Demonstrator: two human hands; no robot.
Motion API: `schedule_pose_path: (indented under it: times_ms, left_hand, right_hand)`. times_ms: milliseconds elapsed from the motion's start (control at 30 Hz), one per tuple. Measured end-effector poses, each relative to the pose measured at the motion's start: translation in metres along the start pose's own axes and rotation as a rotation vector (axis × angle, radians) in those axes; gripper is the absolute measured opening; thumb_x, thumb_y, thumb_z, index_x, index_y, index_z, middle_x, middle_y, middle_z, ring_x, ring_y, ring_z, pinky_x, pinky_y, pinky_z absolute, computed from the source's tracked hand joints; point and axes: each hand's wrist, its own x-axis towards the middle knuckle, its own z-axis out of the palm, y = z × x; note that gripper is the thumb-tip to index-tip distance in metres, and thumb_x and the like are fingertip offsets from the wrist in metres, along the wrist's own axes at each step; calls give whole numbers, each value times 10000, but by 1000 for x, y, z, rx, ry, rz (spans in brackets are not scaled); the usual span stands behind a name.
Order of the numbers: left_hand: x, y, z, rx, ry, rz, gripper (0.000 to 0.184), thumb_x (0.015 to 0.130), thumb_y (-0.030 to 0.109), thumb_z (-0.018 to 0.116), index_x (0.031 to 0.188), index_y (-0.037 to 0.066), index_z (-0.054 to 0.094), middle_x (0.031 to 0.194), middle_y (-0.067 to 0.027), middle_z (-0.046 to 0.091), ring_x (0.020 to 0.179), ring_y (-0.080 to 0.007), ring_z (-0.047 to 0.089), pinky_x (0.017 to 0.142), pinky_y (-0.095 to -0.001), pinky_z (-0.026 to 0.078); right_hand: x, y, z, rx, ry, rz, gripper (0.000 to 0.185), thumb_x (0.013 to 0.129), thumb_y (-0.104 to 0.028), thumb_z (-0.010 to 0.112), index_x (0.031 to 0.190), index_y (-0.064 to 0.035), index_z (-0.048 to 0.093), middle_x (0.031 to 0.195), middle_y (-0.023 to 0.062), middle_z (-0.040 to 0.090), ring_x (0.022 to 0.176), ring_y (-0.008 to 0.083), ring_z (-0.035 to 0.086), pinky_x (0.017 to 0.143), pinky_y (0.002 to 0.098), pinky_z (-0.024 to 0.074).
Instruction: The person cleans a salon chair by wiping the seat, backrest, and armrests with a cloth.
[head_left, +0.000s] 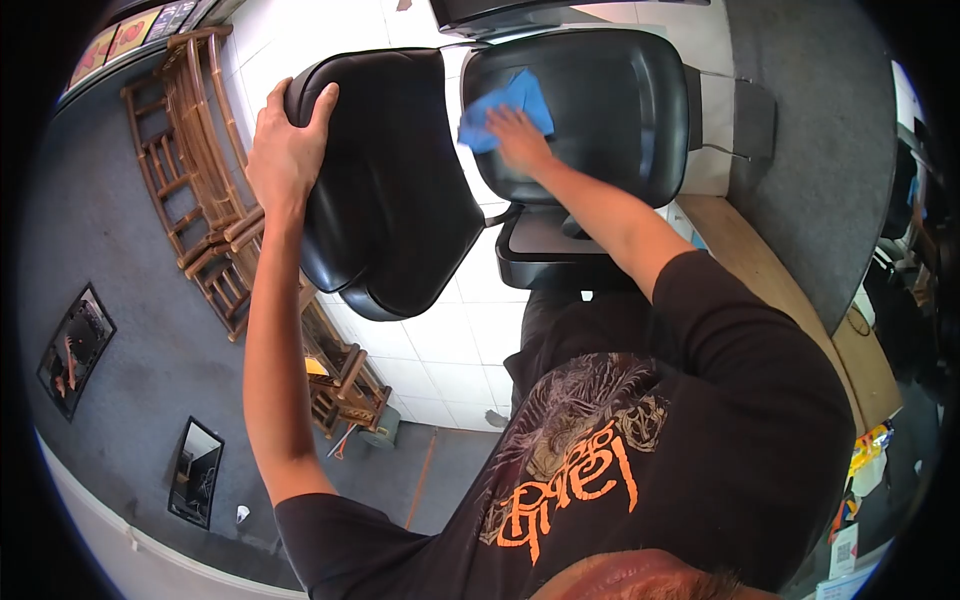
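Note:
A black padded barber chair fills the upper middle, with its backrest on the left and its seat on the right. My left hand grips the outer edge of the backrest, thumb on the front face and fingers curled over the rim. On the seat's near-left part lies a blue cloth, bunched under my right hand. That hand presses the cloth against the padding, its fingers slightly blurred. Below the seat sits a black armrest, beneath my right forearm.
Bamboo benches stand along the left side. White tiles cover the floor around the chair. Mirrors hang on the grey wall at lower left. A wooden counter runs along the right, beside a large mirror. A grey bin stands near the benches.

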Motion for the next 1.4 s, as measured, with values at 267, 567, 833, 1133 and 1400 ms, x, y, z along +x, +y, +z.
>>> schedule_pose_path:
  times_ms: [267,567,833,1133,1400]
  left_hand:
    - [1,-3,2,-4,9,14,845,907,758,564,1485,141,544,1322,-155,669,1195,-373,671,1019,-477,525]
    - [1,-2,2,-8,6,8,835,908,754,568,1485,151,548,1309,-164,674,1171,-385,683,1010,-484,531]
    - [0,2,-1,-1,-10,-13,839,904,754,576,1478,143,555,1334,-153,672,1190,-378,677,1017,-485,528]
    - [1,1,-1,-1,-8,-4,838,908,746,578,1481,135,549,1335,-160,669,1207,-379,667,1026,-476,522]
    - [2,-3,1,3,12,23,842,908,753,571,1483,139,547,1313,-162,669,1168,-387,681,998,-470,540]
  right_hand:
    - [-178,70,-67,23,-464,-204,551,848,-71,703,1384,-98,581,1638,37,424,1570,234,287,1302,518,176]
    - [-183,263,-215,-410,62,767,345,996,-267,574,1231,-32,664,1277,239,687,1258,404,622,1111,553,415]
    - [-7,257,-112,-177,685,706,569,1041,-418,475,1439,-18,541,1454,279,573,1390,450,507,1178,567,361]
    - [-94,13,-24,-143,-81,99,479,909,-187,675,1357,-49,577,1683,102,320,1569,314,257,1254,549,245]
    - [-237,130,-109,-34,-171,54,425,774,-49,745,1171,-80,596,1440,113,586,1421,310,483,1233,601,257]
